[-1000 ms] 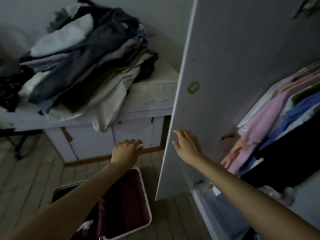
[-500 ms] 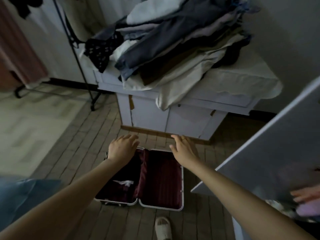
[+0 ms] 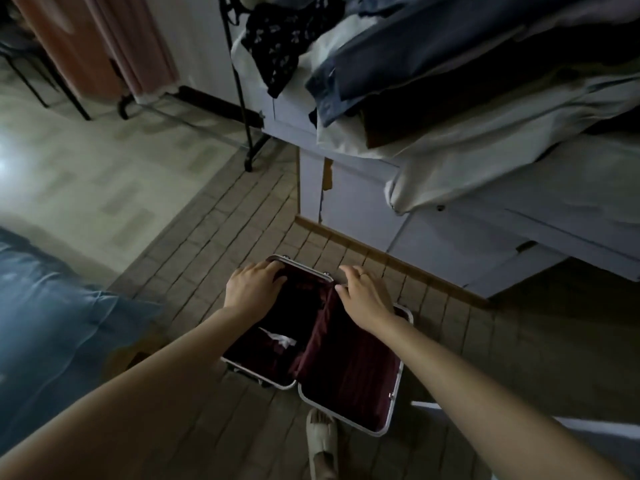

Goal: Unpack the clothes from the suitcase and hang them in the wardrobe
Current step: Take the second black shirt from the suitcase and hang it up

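The open suitcase (image 3: 397,382), silver-rimmed with maroon lining, lies on the tiled floor below me. Its left half holds dark clothes (image 3: 273,355) with a white tag showing; the right half shows only lining. My left hand (image 3: 254,287) is at the far left corner, fingers curled down onto the dark cloth near the rim; whether it grips is unclear. Over the far end of the middle hinge, my right hand (image 3: 363,297) has its fingers apart and holds nothing. A strip of the white wardrobe door (image 3: 540,424) shows at lower right.
A white cabinet (image 3: 450,244) stands just beyond the suitcase, heaped with a pile of clothes (image 3: 433,64). A black rack leg (image 3: 242,98) rises at the back. Blue fabric (image 3: 52,323) lies at the left. My slippered foot (image 3: 322,441) is at the suitcase's near edge.
My view swung from the wardrobe down to the suitcase. Both hands dropped from mid-air onto the suitcase's far end, and the left fingers curled into the dark clothes.
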